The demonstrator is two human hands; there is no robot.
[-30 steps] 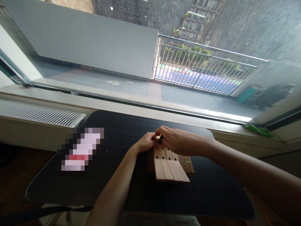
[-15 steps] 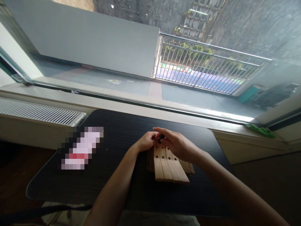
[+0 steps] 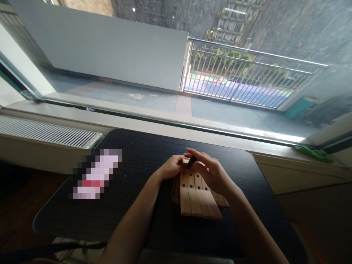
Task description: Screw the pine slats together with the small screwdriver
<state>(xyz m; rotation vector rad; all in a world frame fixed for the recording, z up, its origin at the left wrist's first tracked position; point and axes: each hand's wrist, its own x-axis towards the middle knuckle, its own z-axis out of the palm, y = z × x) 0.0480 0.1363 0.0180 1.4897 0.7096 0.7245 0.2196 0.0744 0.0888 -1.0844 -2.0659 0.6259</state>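
A pale wooden piece of several narrow slats (image 3: pixel 196 200), fanned wider toward me, lies on a darker brown wooden block (image 3: pixel 220 200). Two rows of dark round holes cross the slats. My left hand (image 3: pixel 172 167) is closed at the far left end of the slatted piece, its fingertips partly hidden. In my right hand (image 3: pixel 211 167) is a short black-handled screwdriver (image 3: pixel 191 161), tilted, its thin tip down at the far left hole. Whether the tip sits inside a screw head is too small to tell.
The black table (image 3: pixel 132 161) has rounded corners. A pixelated pink-and-white item (image 3: pixel 96 172) lies on its left part. Beyond stand a white radiator (image 3: pixel 49 130) and a window sill with a green cloth (image 3: pixel 313 153). A metal railing (image 3: pixel 233 77) shows through the glass.
My right hand has turned about the screwdriver and its forearm has swung inward, so more of the black handle shows. My left hand stays at the slats' far end. The view has shifted slightly.
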